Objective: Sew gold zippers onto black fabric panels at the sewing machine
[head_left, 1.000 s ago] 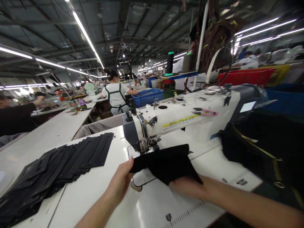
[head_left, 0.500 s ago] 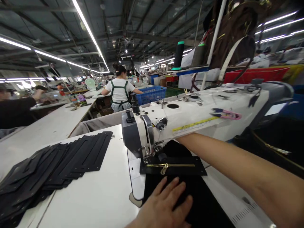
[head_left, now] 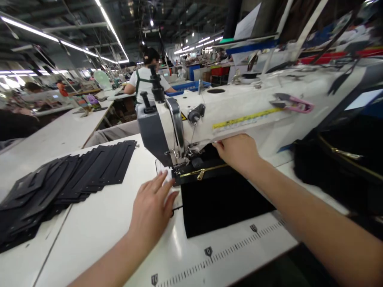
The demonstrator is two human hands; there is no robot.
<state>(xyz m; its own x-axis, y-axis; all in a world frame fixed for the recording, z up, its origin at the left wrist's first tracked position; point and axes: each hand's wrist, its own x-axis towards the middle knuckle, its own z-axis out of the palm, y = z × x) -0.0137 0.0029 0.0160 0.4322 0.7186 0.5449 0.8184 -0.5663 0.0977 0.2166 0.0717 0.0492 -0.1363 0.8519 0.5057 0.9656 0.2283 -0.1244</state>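
Observation:
A black fabric piece [head_left: 221, 203] lies under the head of a white sewing machine [head_left: 254, 99]. Across its top runs a black strip holding a gold zipper [head_left: 188, 173] with a gold pull [head_left: 201, 174]. The fingers of my left hand [head_left: 152, 201] are stretched out, and their tips touch the strip's left end beside the presser foot [head_left: 176, 170]. Beneath the machine arm, my right hand [head_left: 239, 151] is closed, its fingers bent and pinching the black fabric behind the zipper strip. Its fingertips are partly hidden.
Overlapping black slotted pieces [head_left: 68, 179] lie on the white table at left. Thread snips [head_left: 295, 103] with pink handles rest on the machine. Another black item with a gold zipper [head_left: 347, 153] is at right. A co-worker [head_left: 146, 77] stands behind a partition, near a blue basket [head_left: 187, 87].
My left hand has moved from the front of the fabric to the strip's left end. My right hand has come into sight from behind the machine arm. The view has shifted.

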